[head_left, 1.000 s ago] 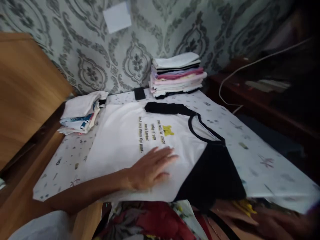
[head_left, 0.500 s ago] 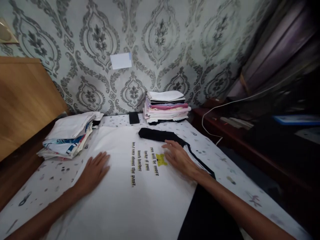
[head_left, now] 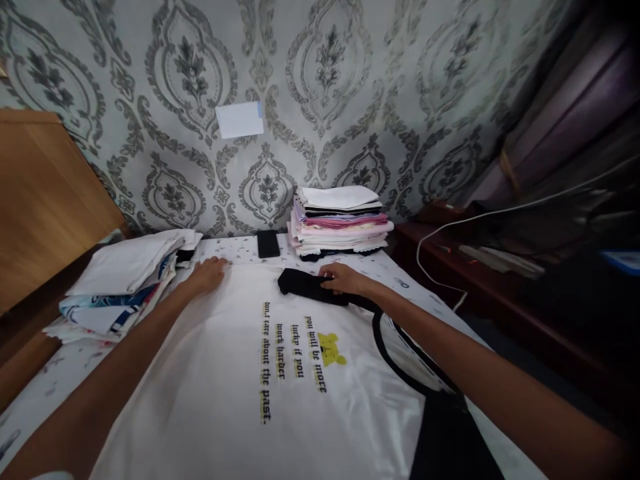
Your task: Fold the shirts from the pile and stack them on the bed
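Observation:
A white T-shirt (head_left: 225, 373) with black sleeves lies spread flat before me, turned sideways. Its front carries black lettering and a yellow bear print (head_left: 331, 350). At the shirt's far left corner, my left hand (head_left: 209, 273) has its fingers closed on the hem. My right hand (head_left: 343, 279) pinches the far black sleeve (head_left: 305, 283), thumb and fingers together on the cloth. The round black-trimmed neckline (head_left: 395, 363) shows beneath my right forearm, and the other black sleeve (head_left: 450, 440) lies near me at the right.
Folded clothes (head_left: 125, 260) are piled at the left, and another folded stack (head_left: 340, 223) stands by the wall. Between them lies a black phone (head_left: 268, 244). A wooden panel (head_left: 50, 200) rises at the left; a white cable (head_left: 423, 250) hangs on the right.
Both hands were lying open on the shirt's front. They have moved away from me to its far edge and closed on hem and sleeve; the neckline now shows more openly.

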Action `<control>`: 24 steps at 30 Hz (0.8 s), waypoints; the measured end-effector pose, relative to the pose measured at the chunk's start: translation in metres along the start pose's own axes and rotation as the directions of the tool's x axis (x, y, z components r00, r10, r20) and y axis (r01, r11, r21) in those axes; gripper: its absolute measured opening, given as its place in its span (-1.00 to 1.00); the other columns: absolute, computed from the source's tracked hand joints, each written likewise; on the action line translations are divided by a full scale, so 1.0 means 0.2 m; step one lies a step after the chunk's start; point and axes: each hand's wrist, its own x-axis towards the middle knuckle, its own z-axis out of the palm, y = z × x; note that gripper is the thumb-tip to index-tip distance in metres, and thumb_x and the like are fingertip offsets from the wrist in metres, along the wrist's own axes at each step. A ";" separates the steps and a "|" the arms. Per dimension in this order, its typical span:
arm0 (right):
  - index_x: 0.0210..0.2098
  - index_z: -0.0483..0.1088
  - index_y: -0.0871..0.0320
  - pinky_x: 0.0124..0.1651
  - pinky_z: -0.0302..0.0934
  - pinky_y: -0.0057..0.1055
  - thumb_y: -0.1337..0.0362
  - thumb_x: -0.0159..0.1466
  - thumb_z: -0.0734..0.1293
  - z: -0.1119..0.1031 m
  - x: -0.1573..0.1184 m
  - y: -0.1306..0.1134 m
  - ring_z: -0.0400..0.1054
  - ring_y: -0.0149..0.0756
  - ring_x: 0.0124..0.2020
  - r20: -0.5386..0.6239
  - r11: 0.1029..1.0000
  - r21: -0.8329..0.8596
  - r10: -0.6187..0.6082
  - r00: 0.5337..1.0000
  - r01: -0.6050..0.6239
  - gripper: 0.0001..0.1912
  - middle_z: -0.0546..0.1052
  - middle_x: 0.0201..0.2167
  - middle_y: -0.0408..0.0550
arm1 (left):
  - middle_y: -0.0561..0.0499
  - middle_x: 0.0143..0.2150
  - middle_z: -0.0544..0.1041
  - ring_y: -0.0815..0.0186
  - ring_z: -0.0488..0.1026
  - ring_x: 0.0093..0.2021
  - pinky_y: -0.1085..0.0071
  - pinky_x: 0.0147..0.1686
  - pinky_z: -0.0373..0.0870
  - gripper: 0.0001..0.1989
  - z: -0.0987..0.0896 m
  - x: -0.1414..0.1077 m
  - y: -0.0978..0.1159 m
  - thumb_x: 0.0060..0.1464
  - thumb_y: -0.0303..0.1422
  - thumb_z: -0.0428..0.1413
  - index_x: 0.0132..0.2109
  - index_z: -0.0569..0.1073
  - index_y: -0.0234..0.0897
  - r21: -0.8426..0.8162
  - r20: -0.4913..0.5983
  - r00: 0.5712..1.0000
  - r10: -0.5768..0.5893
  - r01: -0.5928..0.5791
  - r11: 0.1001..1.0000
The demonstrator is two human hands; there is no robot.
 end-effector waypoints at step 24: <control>0.22 0.35 0.09 0.09 0.23 -0.18 0.03 0.20 0.42 -0.03 -0.07 0.07 0.34 0.01 0.11 0.068 0.963 -0.250 -0.081 0.994 0.095 -0.37 0.45 0.11 0.14 | -0.23 0.10 0.44 0.01 0.36 0.10 0.12 0.06 0.34 -0.53 -0.03 0.01 0.75 0.19 -0.32 0.08 0.22 0.29 -0.34 -0.148 -0.164 0.817 0.553 -0.575 0.805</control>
